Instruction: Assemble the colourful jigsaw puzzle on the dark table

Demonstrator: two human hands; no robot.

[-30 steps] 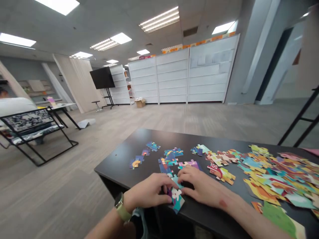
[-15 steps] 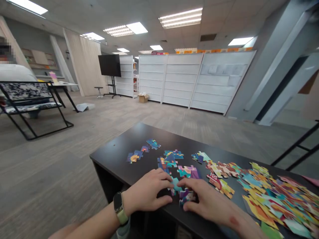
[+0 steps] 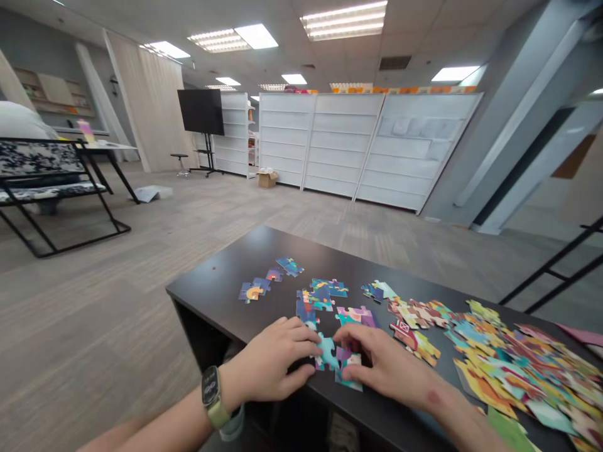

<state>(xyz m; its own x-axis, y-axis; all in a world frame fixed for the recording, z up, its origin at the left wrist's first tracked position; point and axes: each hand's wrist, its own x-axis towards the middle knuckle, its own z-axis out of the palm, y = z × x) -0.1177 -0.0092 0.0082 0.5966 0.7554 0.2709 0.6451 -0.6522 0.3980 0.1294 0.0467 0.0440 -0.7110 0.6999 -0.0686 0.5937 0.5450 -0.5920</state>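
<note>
Head view: the purple-and-teal puzzle piece (image 3: 345, 373) lies at your right thumb, just right of the teal piece (image 3: 326, 353).
Your right hand (image 3: 384, 361) is nearer it, thumb and index apart; whether they grip it, you cannot tell. Its long axis seems to run toward the near edge of the table (image 3: 221, 289). Your left hand (image 3: 271, 358) rests fingertips on the teal piece's left side, thumb apart.

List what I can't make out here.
All in the head view:
Left side of the teal piece: hidden by the left hand.
Part of the purple piece: hidden by the right hand.
Right end of the piece pile: cut off by the picture edge.
Watch digits: too small.
</note>
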